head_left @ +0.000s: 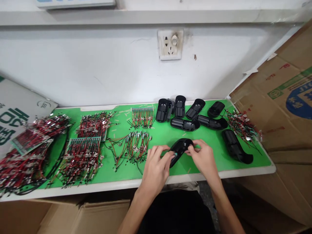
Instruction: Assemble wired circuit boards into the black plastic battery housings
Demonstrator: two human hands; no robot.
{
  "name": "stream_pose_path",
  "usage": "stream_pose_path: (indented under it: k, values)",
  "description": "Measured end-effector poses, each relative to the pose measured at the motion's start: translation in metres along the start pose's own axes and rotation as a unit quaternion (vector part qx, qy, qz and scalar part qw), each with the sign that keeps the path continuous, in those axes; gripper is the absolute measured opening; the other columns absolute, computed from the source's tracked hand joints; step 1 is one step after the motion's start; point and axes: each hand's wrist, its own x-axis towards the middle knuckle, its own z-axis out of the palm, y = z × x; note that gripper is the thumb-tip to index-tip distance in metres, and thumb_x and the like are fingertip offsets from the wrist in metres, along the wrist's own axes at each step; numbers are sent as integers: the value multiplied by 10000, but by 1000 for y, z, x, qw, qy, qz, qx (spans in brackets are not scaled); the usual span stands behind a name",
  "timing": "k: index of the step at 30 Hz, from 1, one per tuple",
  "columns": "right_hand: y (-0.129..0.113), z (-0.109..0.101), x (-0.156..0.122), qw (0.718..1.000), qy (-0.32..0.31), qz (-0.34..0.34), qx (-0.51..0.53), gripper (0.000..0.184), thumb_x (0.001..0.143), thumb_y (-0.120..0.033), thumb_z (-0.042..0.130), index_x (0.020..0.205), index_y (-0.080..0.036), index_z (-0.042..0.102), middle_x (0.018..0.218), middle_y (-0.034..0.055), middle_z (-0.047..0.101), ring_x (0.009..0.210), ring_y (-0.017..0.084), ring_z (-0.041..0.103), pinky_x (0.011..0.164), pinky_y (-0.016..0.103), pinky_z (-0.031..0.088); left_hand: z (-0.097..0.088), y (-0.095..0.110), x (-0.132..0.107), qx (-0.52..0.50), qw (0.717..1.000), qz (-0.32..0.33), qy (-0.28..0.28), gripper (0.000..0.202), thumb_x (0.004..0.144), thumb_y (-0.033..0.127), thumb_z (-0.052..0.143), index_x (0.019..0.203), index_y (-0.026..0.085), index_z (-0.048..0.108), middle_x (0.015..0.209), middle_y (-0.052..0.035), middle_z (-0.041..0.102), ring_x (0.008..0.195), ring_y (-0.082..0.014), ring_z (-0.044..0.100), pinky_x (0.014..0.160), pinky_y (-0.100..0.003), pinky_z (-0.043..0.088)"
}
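My left hand (157,164) and my right hand (203,156) both grip one black plastic housing shell (180,147) just above the green mat (161,136), near the front edge. The left fingers curl round its lower end, where a small green part shows. The right fingers pinch its upper end. Several more black shells (187,113) lie in a loose group behind it, and another black shell (235,147) lies to the right.
Bundles of small circuit boards with red and black wires (83,146) cover the mat's left half; a smaller wire bundle (240,125) sits at the right. Cardboard boxes (287,107) stand on the right and below the bench. A wall socket (170,44) is behind.
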Motion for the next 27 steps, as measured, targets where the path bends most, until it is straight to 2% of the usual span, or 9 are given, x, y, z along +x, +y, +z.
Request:
stream_pose_path:
  k: [5,11,17,27]
  values:
    - [18,15,-7,994,99,9,35,245,793,-433,716,795,-208,619,739,39,682,634,217,705,579,283,580,20,10,5,16,1000,0,13,121,944,164,646,1026,230,705,1219,-71,693,1164,-251,593,945,-426,490]
    - [28,19,-15,987,145,18,63,283,782,-439,736,735,-220,562,656,13,651,570,190,659,535,259,532,36,11,9,30,999,24,14,147,941,142,635,1026,230,716,1376,-76,651,1340,-280,528,1063,-501,464]
    - [30,20,-17,984,154,23,91,307,761,-413,754,701,-225,519,643,-3,620,610,201,681,558,258,544,49,12,5,30,999,30,9,158,940,124,621,1032,217,709,1498,-94,570,1427,-289,465,1148,-558,412]
    - [26,20,-20,982,164,5,98,284,760,-354,750,710,-229,501,676,-1,634,613,215,701,547,267,549,52,12,8,46,998,45,2,209,901,44,583,1020,180,688,1487,-130,571,1402,-296,496,1135,-562,439]
